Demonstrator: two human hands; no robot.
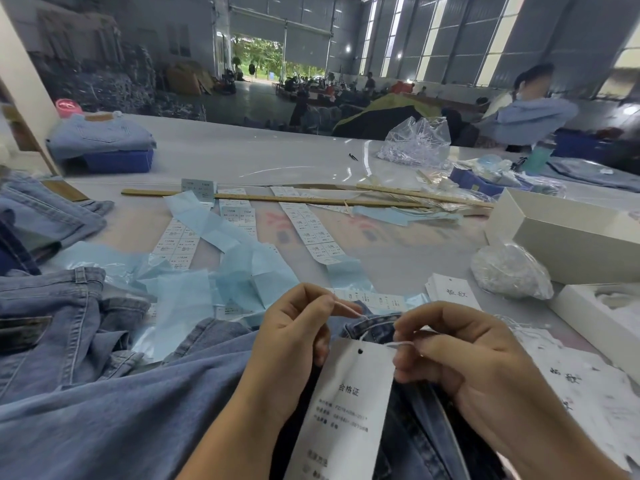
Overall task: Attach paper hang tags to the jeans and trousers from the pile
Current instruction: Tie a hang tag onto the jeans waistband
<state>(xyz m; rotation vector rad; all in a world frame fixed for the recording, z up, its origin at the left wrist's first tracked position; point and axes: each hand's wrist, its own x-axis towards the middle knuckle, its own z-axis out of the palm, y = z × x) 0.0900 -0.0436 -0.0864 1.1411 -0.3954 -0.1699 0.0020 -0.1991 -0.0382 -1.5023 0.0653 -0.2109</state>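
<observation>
A pair of blue jeans (121, 410) lies across the near table edge, its waistband (374, 329) between my hands. A white paper hang tag (349, 403) with printed text lies on the jeans, a white string (349, 310) running through its punched hole. My left hand (294, 341) pinches one end of the string above the waistband. My right hand (450, 355) pinches the other end beside the tag's top right corner. A stack of white hang tags (450, 292) sits just beyond my right hand.
More jeans (52, 327) are piled at the left. Light blue paper strips (242, 271) and label sheets (311, 226) litter the table middle, with wooden rulers (277, 199) behind. White boxes (571, 233) and plastic bags (509, 271) stand at right. A person (526, 112) works at the far right.
</observation>
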